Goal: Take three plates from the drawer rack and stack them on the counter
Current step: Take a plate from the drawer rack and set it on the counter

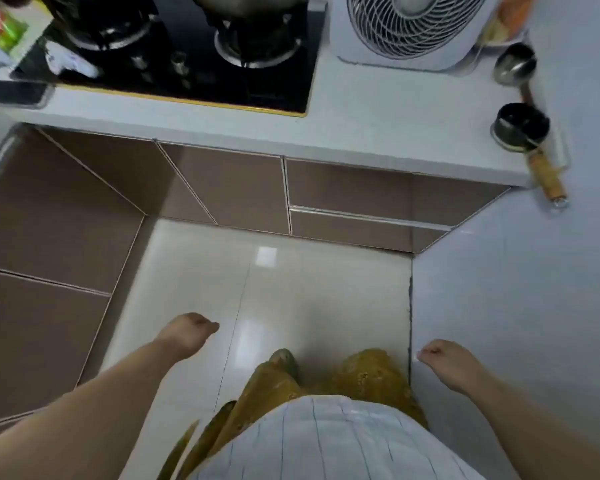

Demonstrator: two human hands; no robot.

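Note:
My left hand point(187, 332) hangs low over the floor with its fingers curled in and nothing held. My right hand point(445, 358) is lower right beside the wall, also curled shut and empty. Ahead are brown cabinet fronts under a white counter point(361, 109). Two drawer fronts point(368, 206) sit closed at the right, below the counter. No plates or rack show; the drawers hide what is inside.
A black gas hob point(187, 60) with a pot sits on the counter's left. A white fan point(413, 26) stands at the back right. Two small metal pots with handles point(520, 126) rest near the right wall. A phone point(14, 93) lies at the far left.

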